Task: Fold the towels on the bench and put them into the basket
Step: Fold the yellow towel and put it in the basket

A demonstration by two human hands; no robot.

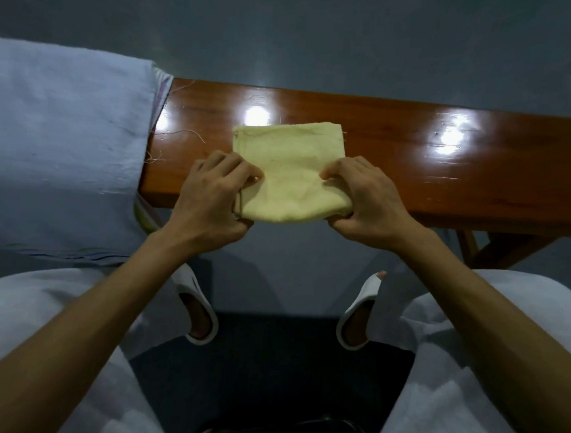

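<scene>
Yellow towel (289,170), part-folded, on the counter (443,177), near edge overhanging toward the person; left hand (213,193) and right hand (366,200) fingers curled, pinching the near corners, far edge straight ahead.

We are looking through one head-worn camera.
We are facing steeply down, close over the near edge of the bench (411,163), its right end leaving frame.

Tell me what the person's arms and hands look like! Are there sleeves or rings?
No sleeves show: both forearms are bare right down to the picture's edge. The left hand and right hand are bare too, with no gloves, rings, watch or bracelet that I can see.
</scene>
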